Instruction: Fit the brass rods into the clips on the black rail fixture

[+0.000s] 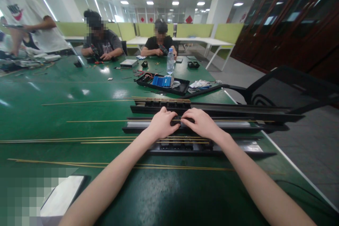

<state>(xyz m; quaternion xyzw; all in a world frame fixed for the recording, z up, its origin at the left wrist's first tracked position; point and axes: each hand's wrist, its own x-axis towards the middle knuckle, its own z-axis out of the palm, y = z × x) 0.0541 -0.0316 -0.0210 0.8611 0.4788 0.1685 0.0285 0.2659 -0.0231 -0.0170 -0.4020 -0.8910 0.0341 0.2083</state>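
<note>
My left hand [163, 123] and my right hand [199, 122] meet over the middle black channel [137, 129], which has a pale inner strip. Between my fingertips is a small black block [175, 120], mostly covered by the fingers. Both hands are closed on it, thumbs towards me. A thin brass-coloured rod [100, 121] runs along this channel and sticks out far to the left. Nearer to me, a second channel [238, 153] holds several black blocks [176, 144] with rods lying over them. The far channel [238, 108] also carries black blocks [169, 103] and rods.
More brass-coloured rods [79, 163] lie on the green table [106, 187] under my forearms. Beyond the channels are a black tray [182, 86] with a blue packet [162, 81], a water bottle [170, 61] and white gloves [200, 85]. A chair [288, 88] stands right; several people work opposite.
</note>
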